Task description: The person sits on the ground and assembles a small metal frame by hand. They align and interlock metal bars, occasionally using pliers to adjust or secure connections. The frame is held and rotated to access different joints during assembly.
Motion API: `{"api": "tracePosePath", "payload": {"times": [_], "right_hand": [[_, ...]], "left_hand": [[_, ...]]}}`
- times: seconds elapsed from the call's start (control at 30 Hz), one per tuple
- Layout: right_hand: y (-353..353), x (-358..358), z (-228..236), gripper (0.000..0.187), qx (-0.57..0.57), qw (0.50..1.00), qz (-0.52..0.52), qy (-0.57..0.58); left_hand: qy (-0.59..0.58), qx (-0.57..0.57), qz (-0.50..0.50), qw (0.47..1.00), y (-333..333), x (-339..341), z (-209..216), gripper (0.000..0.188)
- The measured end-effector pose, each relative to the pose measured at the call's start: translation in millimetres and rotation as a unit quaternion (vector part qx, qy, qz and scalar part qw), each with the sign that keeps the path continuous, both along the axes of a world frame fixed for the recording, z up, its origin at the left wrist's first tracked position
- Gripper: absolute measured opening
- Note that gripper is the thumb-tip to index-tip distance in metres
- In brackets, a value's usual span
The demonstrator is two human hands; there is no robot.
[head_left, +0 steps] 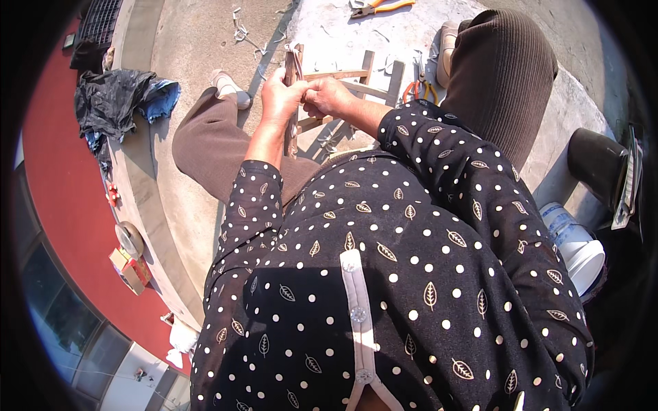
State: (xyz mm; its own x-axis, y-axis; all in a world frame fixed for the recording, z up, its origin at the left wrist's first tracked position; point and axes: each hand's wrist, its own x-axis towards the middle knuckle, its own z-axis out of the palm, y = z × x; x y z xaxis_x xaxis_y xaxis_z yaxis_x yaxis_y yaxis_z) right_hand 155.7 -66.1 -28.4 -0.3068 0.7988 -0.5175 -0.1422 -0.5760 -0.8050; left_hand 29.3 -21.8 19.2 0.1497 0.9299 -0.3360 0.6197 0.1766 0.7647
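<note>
A small wooden frame (293, 72), built of bars like a stool without its seat, stands between my knees. My left hand (278, 101) is closed around the upright bar on its left side, with the thumb pointing toward the right hand. Beside it, my right hand (329, 97) is closed in a pinch close to the same bar. Whatever lies between those fingertips is too small to make out. Thin pale strips run along the top of the bar. Crossbars of the frame reach out to the right, past my right hand.
Pliers with orange handles (384, 7) lie at the far edge. Another orange-handled tool (419, 90) rests by my right leg. Pale scraps (240, 29) litter the ground. At right are a white bucket (582, 264) and a dark container (595, 164); dark cloth (113, 103) lies left.
</note>
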Motion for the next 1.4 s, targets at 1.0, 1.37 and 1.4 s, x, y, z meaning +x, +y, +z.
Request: {"api": "tracePosePath", "payload": {"times": [1.0, 1.37, 1.4], "right_hand": [[34.4, 80.6, -19.9, 0.014, 0.239, 0.934, 0.224, -0.142], [23.9, 79.4, -51.6, 0.014, -0.065, 0.946, -0.03, 0.317], [18.3, 76.1, -40.2, 0.016, -0.081, 0.939, -0.059, 0.328]], "left_hand": [[0.206, 0.227, -0.145, 0.941, -64.8, 52.4, 9.2, 0.049], [0.176, 0.261, -0.144, 0.938, -67.3, 51.1, 6.3, 0.05], [0.174, 0.262, -0.136, 0.939, -67.6, 48.9, 5.7, 0.05]]}}
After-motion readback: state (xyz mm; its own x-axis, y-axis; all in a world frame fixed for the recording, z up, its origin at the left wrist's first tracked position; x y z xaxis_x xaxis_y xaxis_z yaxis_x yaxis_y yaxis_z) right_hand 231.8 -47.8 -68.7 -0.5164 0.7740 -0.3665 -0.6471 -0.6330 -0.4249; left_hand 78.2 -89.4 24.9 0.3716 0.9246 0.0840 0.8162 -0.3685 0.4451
